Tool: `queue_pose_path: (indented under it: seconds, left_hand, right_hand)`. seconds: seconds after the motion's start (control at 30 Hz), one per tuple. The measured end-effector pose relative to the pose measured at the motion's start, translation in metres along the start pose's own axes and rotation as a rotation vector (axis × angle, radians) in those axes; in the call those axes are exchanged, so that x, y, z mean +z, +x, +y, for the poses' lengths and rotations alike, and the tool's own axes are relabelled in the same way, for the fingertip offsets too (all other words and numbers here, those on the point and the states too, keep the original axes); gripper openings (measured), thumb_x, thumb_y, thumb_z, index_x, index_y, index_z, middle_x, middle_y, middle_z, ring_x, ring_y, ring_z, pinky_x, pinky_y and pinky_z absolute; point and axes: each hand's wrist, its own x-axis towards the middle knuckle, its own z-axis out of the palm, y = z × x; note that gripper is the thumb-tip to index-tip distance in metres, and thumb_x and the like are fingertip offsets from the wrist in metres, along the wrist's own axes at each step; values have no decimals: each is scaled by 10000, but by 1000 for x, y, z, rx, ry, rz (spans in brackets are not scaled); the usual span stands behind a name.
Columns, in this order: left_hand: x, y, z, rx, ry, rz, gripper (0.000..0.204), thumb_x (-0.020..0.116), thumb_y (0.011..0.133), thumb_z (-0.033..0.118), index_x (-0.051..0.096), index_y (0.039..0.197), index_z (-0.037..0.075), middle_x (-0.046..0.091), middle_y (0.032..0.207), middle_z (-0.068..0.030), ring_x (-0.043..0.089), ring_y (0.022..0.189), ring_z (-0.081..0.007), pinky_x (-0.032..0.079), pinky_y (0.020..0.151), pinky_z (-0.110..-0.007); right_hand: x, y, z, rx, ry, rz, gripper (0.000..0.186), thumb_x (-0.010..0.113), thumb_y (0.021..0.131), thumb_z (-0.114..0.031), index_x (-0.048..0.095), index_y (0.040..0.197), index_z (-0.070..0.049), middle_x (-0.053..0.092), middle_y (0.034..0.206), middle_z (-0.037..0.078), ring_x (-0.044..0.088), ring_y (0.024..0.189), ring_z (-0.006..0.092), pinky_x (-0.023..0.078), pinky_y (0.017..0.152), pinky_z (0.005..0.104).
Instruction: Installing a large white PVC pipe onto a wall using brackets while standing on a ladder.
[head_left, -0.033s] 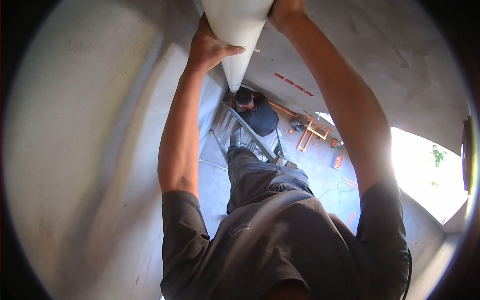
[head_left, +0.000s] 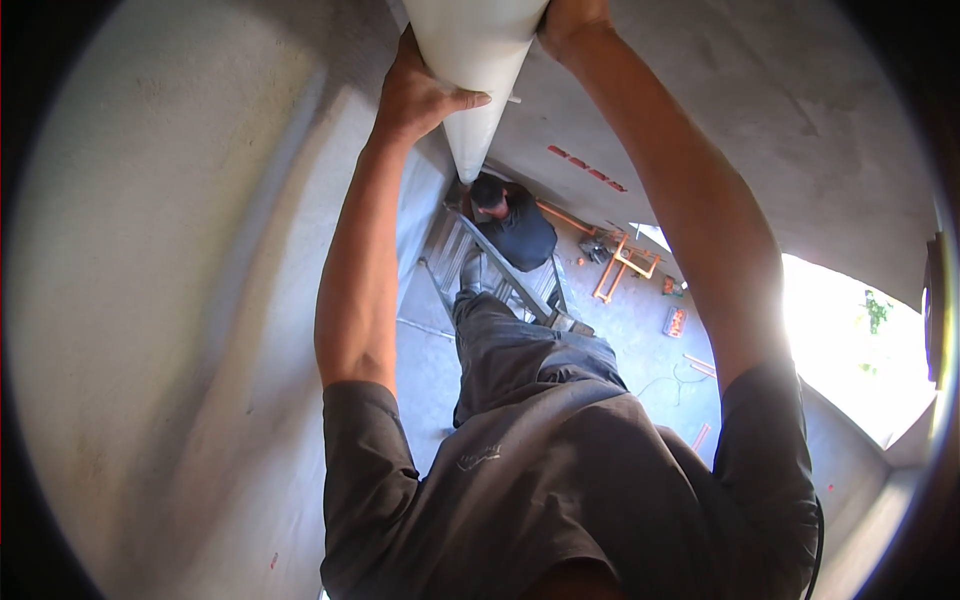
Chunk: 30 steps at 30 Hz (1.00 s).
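Note:
A thick white plastic pipe runs upright from the top edge down into the corner between two bare walls. My left hand is wrapped round its left side, thumb across the front. Higher up, my right hand presses on the pipe's right side, closed about it; its fingers are hidden behind the pipe and past the top edge. Far below, another person in a dark shirt is by the pipe's lower end. That person's hands cannot be made out clearly.
I stand on a metal stepladder high above the floor. Orange pipes and an orange-red box lie on the floor to the right, near a thin cable. Bare plaster wall rises close on my left. A bright opening is at the right.

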Motion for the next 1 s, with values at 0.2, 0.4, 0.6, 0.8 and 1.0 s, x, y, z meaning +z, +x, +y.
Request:
queue_pose_path:
  seconds: [0.2, 0.4, 0.6, 0.8, 1.0]
  left_hand:
    - [4, -8, -1, -85, -88, -5, 1046, 939, 461, 219, 400, 1342, 56, 577, 1255, -134, 546, 1179, -299, 432, 1003, -369]
    - [8, -16, -10, -77, -22, 7, 1077, 940, 475, 264, 372, 1370, 71, 577, 1264, -132, 551, 1183, -299, 439, 1007, -363]
    - [7, -18, -10, -10, 3, 7, 1076, 940, 489, 301, 371, 1374, 73, 585, 1253, -131, 554, 1186, -286, 446, 1003, -370]
    - [12, -19, 15, -24, -8, 61, 937, 941, 515, 261, 445, 1276, 30, 616, 1180, -118, 581, 1120, -261, 455, 965, -348]
    - [21, -19, 12, 46, 51, 36, 984, 941, 505, 333, 432, 1289, 30, 601, 1208, -114, 576, 1129, -271, 467, 953, -355]
  right_hand:
    - [9, -17, -15, 117, 5, 24, 602, 326, 968, -423, 467, 1327, 39, 496, 1358, 234, 476, 1222, 333, 348, 1052, 440]
    - [13, -24, -18, 196, -19, 39, 663, 335, 958, -482, 418, 1374, 27, 434, 1414, 243, 407, 1296, 349, 282, 1103, 468]
    - [3, -15, -3, 221, 81, -11, 658, 380, 945, -484, 432, 1368, 17, 474, 1381, 232, 439, 1271, 344, 320, 1077, 472]
    - [-4, -15, -18, 168, 52, 30, 611, 399, 949, -417, 438, 1358, 36, 532, 1322, 232, 512, 1205, 346, 381, 1039, 433]
    - [-13, -15, -12, 224, 61, 84, 630, 405, 946, -411, 413, 1370, 54, 501, 1353, 244, 491, 1232, 344, 370, 1051, 437]
